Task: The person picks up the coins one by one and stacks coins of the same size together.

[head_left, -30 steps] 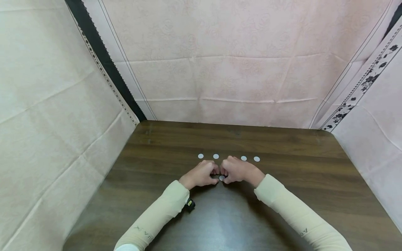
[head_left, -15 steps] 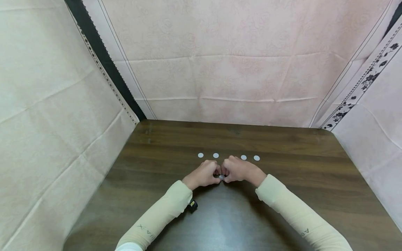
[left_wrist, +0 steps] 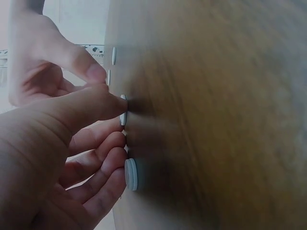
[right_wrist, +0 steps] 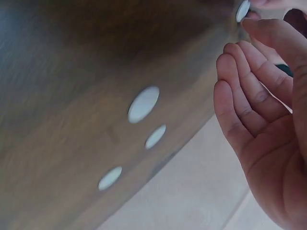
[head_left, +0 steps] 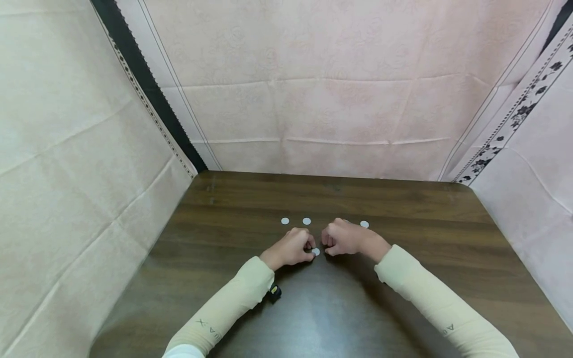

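A small white disc [head_left: 316, 252] lies low over the brown table, pinched at its edge between the thumb and index finger of my left hand [head_left: 293, 247]. In the left wrist view, that disc [left_wrist: 123, 111] shows edge-on at the fingertips. Two stacked discs [left_wrist: 131, 174] sit by my other left fingers. To the right, my right hand [head_left: 351, 237] is a short way off, its fingers loosely curled around nothing. The right wrist view shows the right palm [right_wrist: 273, 163] bare, with the thumb tip near the pinched disc [right_wrist: 243, 10].
Behind the hands, more white discs form a row: two at left, one disc [head_left: 285, 221] outermost, and a disc [head_left: 364, 224] at right. Another is mostly covered by the right hand. Pale cloth [head_left: 331, 114] hangs beyond the table's [head_left: 250, 194] back edge and at both sides.
My right hand has let go of the disc and moved right and slightly back, now covering one rear disc. The left hand stays at the front disc.
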Motion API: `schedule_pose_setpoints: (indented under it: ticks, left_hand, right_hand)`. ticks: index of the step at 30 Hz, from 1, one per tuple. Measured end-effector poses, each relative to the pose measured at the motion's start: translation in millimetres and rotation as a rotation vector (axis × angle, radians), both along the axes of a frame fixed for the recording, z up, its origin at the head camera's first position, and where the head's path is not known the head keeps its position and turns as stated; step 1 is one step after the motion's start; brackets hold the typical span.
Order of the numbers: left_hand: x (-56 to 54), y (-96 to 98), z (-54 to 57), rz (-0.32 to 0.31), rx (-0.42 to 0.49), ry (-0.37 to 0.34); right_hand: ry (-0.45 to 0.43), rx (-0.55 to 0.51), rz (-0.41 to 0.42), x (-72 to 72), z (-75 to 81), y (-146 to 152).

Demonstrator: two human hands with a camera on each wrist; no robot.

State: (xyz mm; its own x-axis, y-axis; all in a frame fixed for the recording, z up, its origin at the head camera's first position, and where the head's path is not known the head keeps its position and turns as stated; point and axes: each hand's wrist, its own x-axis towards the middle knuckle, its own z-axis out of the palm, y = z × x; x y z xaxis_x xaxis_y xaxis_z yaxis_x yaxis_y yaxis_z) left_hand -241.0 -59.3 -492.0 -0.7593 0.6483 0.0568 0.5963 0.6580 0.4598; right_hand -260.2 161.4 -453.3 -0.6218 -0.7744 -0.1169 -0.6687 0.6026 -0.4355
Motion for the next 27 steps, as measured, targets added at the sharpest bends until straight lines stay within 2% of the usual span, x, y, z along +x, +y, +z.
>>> schedule_pose_setpoints:
  ticks: [4,12,19,27]
  left_hand:
    - [0.1,-0.4,1.3,0.005,-0.003,0.006]
    - [3.6,0.4,4.3,0.032,0.013,-0.046]
    - [3.7,0.4,2.5,0.040,0.018,-0.063]
    - [3.1,-0.5,3.5,0.041,0.023,-0.074]
  right_hand:
    - [0.019,0.033,-0.023,-2.1,5.8,13]
    - [0.040,0.081,-0.027,-4.5,12.1,38]
    - [0.008,0.051,-0.035,-5.8,8.3,57]
    - [0.028,0.043,-0.036,-6.6,3.8,65]
